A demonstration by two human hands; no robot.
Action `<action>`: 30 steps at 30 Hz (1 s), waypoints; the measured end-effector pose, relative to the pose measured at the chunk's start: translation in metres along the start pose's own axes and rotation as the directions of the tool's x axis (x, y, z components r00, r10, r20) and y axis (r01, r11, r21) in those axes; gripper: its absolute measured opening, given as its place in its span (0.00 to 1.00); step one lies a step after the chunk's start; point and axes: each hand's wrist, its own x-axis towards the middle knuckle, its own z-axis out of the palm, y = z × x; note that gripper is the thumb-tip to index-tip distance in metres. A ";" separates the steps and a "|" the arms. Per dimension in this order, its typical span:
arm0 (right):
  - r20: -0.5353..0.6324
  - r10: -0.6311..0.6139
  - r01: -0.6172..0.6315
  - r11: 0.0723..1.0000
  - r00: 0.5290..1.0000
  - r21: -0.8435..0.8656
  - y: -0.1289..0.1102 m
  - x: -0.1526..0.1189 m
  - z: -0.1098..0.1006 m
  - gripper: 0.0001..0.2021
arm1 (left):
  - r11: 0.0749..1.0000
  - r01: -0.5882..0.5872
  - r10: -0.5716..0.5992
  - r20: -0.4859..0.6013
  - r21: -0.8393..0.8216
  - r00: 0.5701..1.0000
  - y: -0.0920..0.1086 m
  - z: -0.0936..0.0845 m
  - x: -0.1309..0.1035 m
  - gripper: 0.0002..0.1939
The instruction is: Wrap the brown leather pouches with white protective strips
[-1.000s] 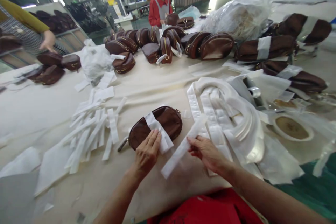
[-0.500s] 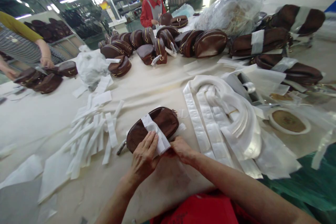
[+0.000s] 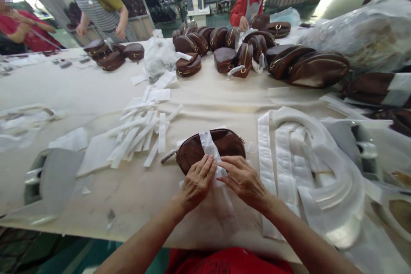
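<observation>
A dark brown leather pouch (image 3: 189,150) lies on the table in front of me, a zipper pull sticking out at its left end. A white wrapping strip (image 3: 207,139) crosses its middle and hangs down over the near side. My left hand (image 3: 199,177) lies with fingers stretched out on the pouch's near edge and the strip. Beside it, my right hand (image 3: 242,177) pinches the strip's near part between thumb and fingers. The pouch's near underside is hidden behind both hands.
Loose white strips (image 3: 138,137) lie to the left, and a thick coil of white strip (image 3: 324,180) to the right. Tape dispensers (image 3: 48,180) stand at either side. Several brown pouches (image 3: 224,58) and a plastic bag (image 3: 362,30) lie behind. Co-workers (image 3: 99,0) stand across the table.
The view has swung left. My right hand has come up from beneath the pouch's near side onto the strip. My left hand stays on the pouch.
</observation>
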 end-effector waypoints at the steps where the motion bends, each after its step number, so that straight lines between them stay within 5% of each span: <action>1: 0.047 -0.046 0.049 0.996 0.998 -0.070 0.004 0.003 0.003 0.15 | 1.000 0.003 -0.004 -0.001 -0.009 1.000 0.000 -0.001 0.000 0.21; 4: 0.136 -0.118 0.142 0.972 0.984 -0.187 0.017 0.003 0.013 0.18 | 0.995 0.043 -0.039 0.044 -0.085 0.998 0.001 -0.008 0.000 0.22; 9: 0.090 -0.191 0.205 0.962 0.977 -0.183 0.030 -0.004 0.022 0.16 | 0.961 0.142 -0.090 0.216 -0.239 0.972 0.001 -0.020 0.007 0.27; 17: 0.073 -0.211 0.223 0.945 0.975 -0.240 0.029 -0.011 0.023 0.16 | 0.982 0.152 -0.157 -0.040 -0.112 0.987 0.006 0.004 0.004 0.14; 24: 0.044 -0.069 0.075 0.984 0.997 -0.162 0.010 -0.065 0.004 0.23 | 0.982 0.158 -0.162 -0.032 -0.102 0.986 0.009 0.002 0.005 0.14; 30: -0.086 -0.140 0.080 0.866 0.986 -0.494 0.017 -0.057 0.015 0.21 | 0.979 0.169 -0.170 0.001 -0.112 0.985 0.008 -0.001 0.007 0.15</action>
